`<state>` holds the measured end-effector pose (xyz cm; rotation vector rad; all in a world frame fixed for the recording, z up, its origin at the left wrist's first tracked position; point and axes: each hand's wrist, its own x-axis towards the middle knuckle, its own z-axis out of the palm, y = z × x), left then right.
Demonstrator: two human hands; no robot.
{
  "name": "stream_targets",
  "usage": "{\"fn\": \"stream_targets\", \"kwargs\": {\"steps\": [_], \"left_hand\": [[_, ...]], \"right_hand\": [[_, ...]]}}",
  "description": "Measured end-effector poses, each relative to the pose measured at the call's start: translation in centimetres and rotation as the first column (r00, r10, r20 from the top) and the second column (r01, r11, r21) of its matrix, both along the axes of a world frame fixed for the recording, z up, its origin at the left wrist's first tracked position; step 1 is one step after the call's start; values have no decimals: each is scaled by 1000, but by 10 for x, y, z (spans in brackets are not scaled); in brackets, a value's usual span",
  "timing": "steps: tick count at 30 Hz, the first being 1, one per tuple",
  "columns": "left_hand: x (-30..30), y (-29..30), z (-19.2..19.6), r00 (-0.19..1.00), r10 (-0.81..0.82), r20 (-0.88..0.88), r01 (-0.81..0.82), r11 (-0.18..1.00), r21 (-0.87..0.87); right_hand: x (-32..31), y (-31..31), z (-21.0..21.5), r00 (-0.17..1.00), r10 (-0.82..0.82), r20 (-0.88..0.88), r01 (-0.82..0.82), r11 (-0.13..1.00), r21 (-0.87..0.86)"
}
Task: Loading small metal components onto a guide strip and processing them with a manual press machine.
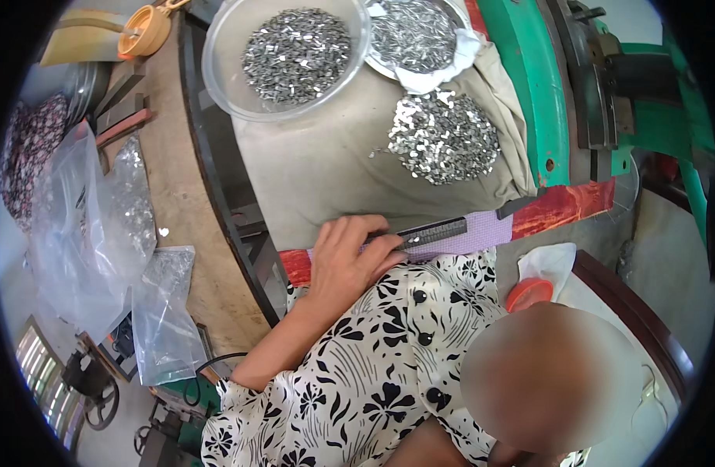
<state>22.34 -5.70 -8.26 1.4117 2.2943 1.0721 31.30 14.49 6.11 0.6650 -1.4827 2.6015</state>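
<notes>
Where left hand (346, 257) rests, strip (441, 231), black (narrow)

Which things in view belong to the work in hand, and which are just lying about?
Likely in the work:
left hand, over one end of the black strip
heap of small metal pieces
clear bowl of metal pieces

Likely just lying about:
large clear plastic bag
orange round container
red round object

Barred window (48, 370) at lower left, worn wooden tabletop (188, 222), pale floor (676, 243)
</notes>
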Motion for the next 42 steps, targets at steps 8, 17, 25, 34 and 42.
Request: {"fn": "stream_targets", "kwargs": {"steps": [8,17,25,34,42], "left_hand": [[-2,-2,-3,1000,1,10,-1,999,37],[-7,-4,2,988,-131,-80,131,991,-7],[-18,2,3,989,-138,-50,138,990,-6],[-21,4,4,992,-97,81,98,995,-4],[-17,6,-2,997,-71,31,70,998,4]], "right_hand": [[6,42,-40,998,-30,-53,51,881,470],[29,9,-120,887,-400,-230,227,-56,972],[29,13,-126,886,-392,-247,258,-26,966],[14,-1,-123,877,-346,-333,343,-34,939],[11,-11,-110,899,-306,-314,273,-170,947]]}}
